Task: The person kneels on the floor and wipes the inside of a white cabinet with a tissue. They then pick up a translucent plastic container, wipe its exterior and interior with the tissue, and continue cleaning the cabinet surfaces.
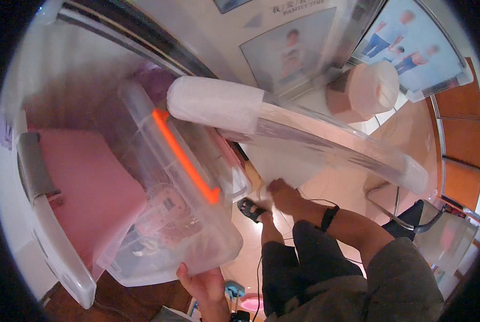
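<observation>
My left hand (206, 284) holds the bottom edge of a translucent plastic box (218, 241) with an orange latch (183, 155); a pale pink patterned item shows inside. To its left stands a pink plastic bin (81, 177) with a grey handle. My right hand (280, 193) is blurred, below a long plastic-wrapped object (215, 102) with a white foam end; what it holds, if anything, I cannot make out. Behind the orange-latched box is another clear container (234, 182) with pink parts.
Framed pictures (285, 51) hang above. A pale pink tub (360, 94) sits on a white surface at upper right, near wooden cabinet doors (460, 134). A metal-framed chair (427, 225) stands at right. A pink basin (253, 303) and cables lie on the floor.
</observation>
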Demonstrator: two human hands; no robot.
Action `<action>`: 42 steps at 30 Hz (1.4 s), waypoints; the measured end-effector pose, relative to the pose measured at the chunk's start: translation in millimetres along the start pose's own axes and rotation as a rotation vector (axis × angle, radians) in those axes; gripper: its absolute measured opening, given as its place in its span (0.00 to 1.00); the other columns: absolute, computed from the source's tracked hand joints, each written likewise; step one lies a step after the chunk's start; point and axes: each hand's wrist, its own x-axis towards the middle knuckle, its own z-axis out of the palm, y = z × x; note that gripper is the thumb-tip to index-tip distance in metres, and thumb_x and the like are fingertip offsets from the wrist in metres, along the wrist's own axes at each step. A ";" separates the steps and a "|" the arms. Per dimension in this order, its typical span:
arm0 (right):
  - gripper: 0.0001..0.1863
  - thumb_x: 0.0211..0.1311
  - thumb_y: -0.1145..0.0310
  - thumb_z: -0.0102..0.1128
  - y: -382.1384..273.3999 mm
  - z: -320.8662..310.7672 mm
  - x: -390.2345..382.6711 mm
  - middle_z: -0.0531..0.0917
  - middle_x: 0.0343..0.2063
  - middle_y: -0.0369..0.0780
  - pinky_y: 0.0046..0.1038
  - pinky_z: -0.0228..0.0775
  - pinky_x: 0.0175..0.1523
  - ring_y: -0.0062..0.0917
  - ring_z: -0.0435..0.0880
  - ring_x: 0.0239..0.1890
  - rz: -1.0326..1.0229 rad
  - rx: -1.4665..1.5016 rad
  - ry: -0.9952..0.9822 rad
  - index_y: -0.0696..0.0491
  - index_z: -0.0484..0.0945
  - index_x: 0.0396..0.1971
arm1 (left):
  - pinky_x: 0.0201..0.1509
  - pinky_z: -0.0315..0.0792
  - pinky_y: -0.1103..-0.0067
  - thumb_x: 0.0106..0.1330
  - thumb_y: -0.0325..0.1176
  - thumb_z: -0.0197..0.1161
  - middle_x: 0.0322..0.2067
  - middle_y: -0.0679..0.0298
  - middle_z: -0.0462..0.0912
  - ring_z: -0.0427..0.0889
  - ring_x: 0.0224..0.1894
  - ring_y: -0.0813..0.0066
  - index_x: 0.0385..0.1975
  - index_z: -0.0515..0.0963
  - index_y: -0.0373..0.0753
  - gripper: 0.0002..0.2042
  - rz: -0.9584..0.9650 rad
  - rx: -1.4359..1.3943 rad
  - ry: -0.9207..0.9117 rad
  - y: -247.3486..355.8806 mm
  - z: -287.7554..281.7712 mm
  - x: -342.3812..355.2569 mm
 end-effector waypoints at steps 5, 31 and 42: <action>0.26 0.51 0.77 0.54 35.9 -6.9 76.7 0.77 0.52 0.54 0.43 0.65 0.67 0.48 0.73 0.59 0.051 0.165 0.300 0.63 0.73 0.54 | 0.71 0.58 0.46 0.63 0.53 0.67 0.68 0.53 0.66 0.63 0.70 0.50 0.69 0.60 0.40 0.39 -0.010 0.156 -0.153 -2.2 -18.0 -10.8; 0.21 0.64 0.73 0.50 26.3 89.9 -9.7 0.76 0.60 0.46 0.40 0.63 0.70 0.43 0.71 0.65 -0.242 -0.271 0.604 0.60 0.75 0.56 | 0.50 0.77 0.61 0.71 0.55 0.55 0.58 0.51 0.75 0.80 0.50 0.57 0.68 0.60 0.45 0.31 -0.087 0.200 0.177 -68.3 -422.6 -149.2; 0.22 0.60 0.81 0.56 137.7 31.1 -64.8 0.78 0.58 0.49 0.41 0.66 0.66 0.46 0.75 0.59 -0.222 -0.400 0.684 0.56 0.76 0.57 | 0.54 0.74 0.70 0.69 0.42 0.62 0.53 0.55 0.78 0.79 0.52 0.65 0.67 0.62 0.40 0.29 0.031 0.585 0.127 -152.1 -528.4 -116.7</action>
